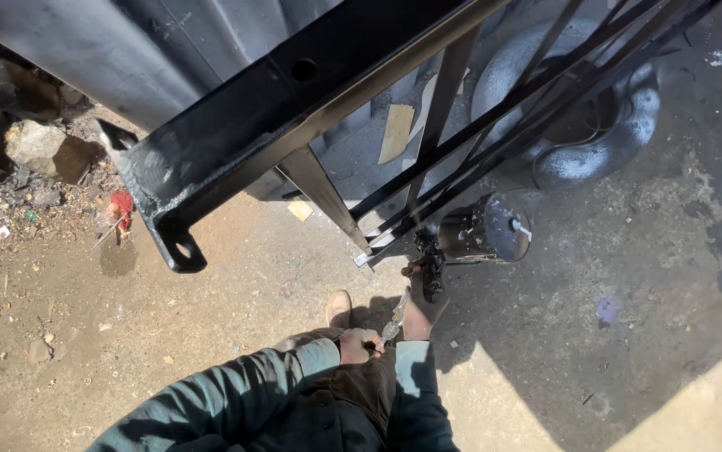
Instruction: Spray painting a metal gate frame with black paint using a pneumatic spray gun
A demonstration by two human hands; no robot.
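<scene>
Nearest the camera, a thin metal tool is gripped at its lower end by the closed left hand. Just beyond, the paint-stained right hand is wrapped around a black spray gun, whose cup is seen beside it. Underfoot, sunlit packed dirt is crossed by the shadow of a black metal frame. Farther off, rubble and a silver-sprayed tyre are seen.

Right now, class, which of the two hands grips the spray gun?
The right hand, paint-blackened and stretched forward, grips the spray gun by the frame's bars; the left hand stays back, pinching its hose.
</scene>
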